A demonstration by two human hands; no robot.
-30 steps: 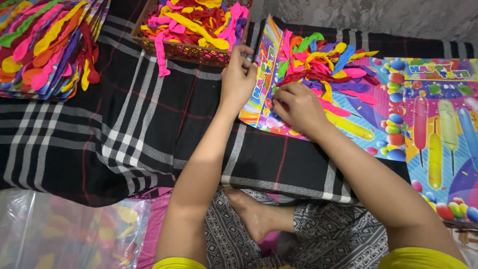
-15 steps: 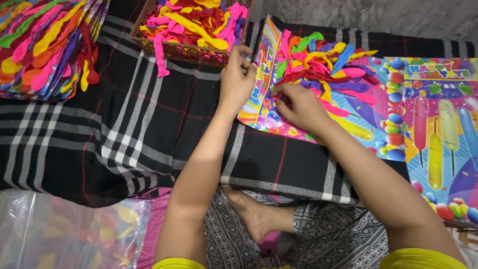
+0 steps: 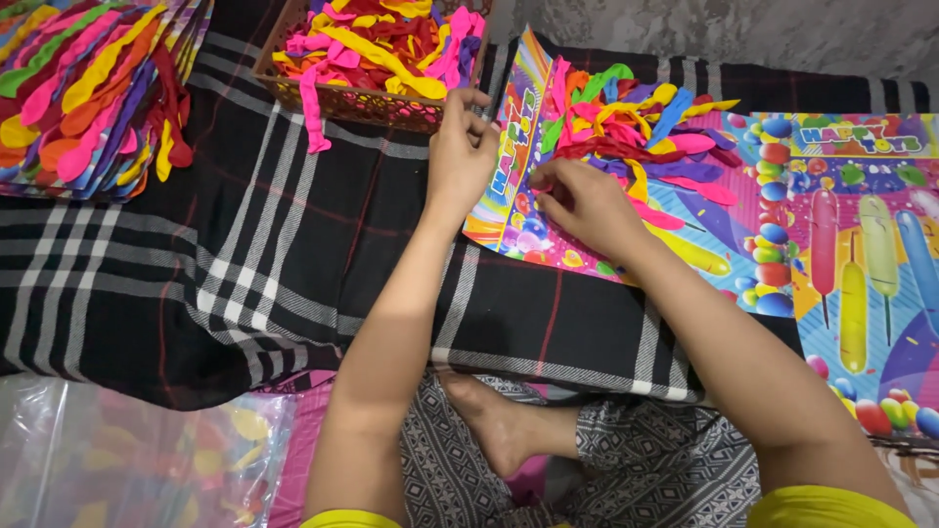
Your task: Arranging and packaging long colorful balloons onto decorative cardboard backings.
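Note:
My left hand [image 3: 460, 147] pinches the raised left edge of a colourful printed card [image 3: 518, 171] that lies on a black plaid cloth. My right hand [image 3: 577, 200] rests on the card with fingers curled, touching the ends of the long uninflated balloons [image 3: 631, 132] fixed across it in pink, yellow, green, blue and orange. Whether the right fingers pinch a balloon is hidden. A brown woven basket [image 3: 337, 98] full of loose balloons stands just beyond my left hand.
A stack of filled balloon cards [image 3: 88, 98] lies at the far left. More printed cards [image 3: 861, 244] without balloons spread to the right. A clear plastic bag [image 3: 127, 460] sits at lower left. My crossed legs and bare foot [image 3: 494, 425] are below the black plaid cloth [image 3: 245, 254].
My right hand has shifted slightly left along the card's lower balloon ends. The left hand keeps its hold on the card's edge.

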